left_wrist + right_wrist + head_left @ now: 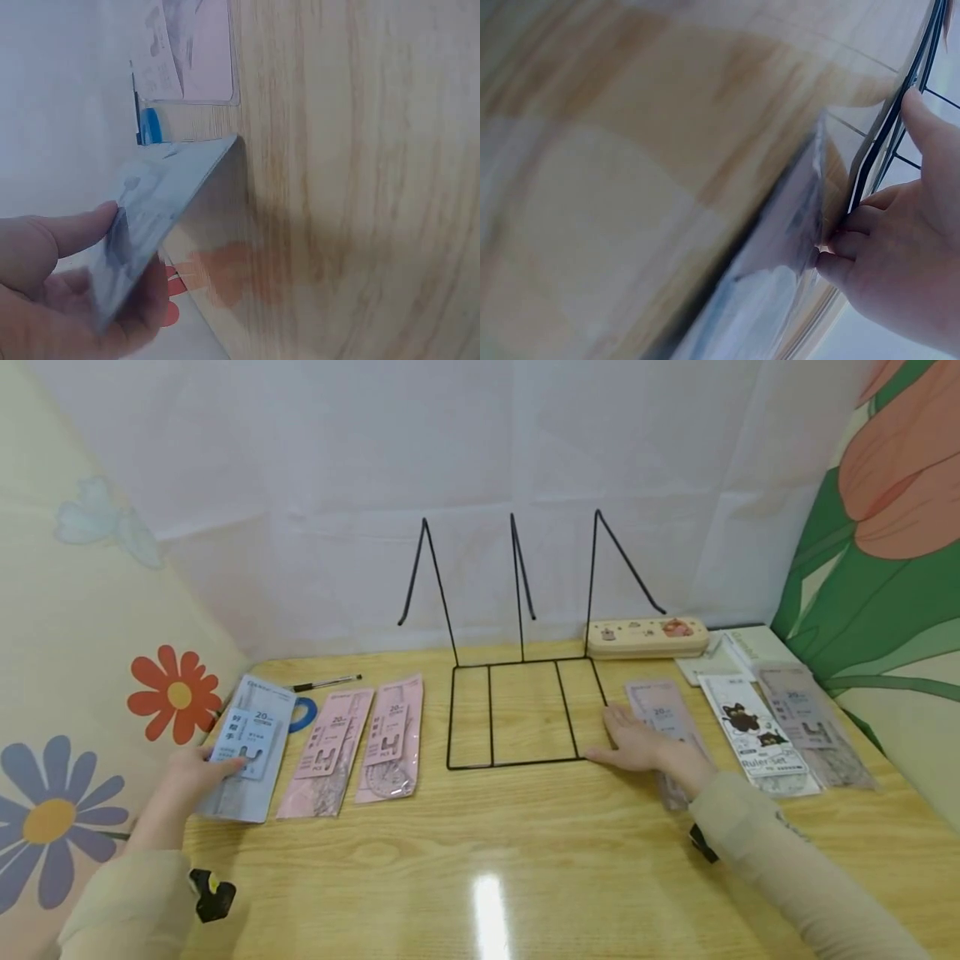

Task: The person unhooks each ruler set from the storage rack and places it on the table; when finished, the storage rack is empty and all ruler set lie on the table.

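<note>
Two hands busy: left hand [197,770] fingers pinch blue ruler pack [251,745]; right hand [637,745] fingers flat on grey pack [666,714].

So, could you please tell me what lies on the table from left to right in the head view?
Blue ruler pack held by the left hand → two pink ruler packs → wire rack → right hand → cat ruler set → grey ruler pack.
</note>
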`<state>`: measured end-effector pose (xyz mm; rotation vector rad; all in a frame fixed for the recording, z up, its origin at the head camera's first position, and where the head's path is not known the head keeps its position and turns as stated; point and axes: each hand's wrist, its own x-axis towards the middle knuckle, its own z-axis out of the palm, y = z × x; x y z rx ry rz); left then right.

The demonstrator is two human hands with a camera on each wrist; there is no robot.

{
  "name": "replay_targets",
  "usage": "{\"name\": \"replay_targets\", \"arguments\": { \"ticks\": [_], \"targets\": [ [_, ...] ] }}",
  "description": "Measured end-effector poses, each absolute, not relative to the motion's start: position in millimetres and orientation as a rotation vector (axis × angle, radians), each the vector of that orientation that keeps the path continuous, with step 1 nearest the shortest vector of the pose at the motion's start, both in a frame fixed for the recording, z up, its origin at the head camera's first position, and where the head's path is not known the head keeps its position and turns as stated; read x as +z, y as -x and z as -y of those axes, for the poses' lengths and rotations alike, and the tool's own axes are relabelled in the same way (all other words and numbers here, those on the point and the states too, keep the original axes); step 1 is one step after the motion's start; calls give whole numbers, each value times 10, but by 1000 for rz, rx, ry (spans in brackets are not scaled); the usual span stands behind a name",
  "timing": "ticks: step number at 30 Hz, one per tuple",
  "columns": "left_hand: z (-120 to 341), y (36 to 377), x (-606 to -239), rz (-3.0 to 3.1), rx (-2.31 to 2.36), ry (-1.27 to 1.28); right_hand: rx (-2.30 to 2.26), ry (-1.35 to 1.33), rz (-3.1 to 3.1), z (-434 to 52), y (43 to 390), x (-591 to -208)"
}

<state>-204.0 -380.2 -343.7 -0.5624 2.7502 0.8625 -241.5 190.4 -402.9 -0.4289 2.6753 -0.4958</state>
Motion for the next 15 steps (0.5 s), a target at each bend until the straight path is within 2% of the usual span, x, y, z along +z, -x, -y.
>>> {"name": "replay_targets", "arguments": {
  "ticks": [6,15],
  "targets": [
    [3684,2063,-3403,-2825,880,657,-501,447,-2674,-1913,2423,-4051],
    [3411,2244,-3406,-3076,720,414,-499,445,-2681,-1918,2430,-4036]
  ]
}}
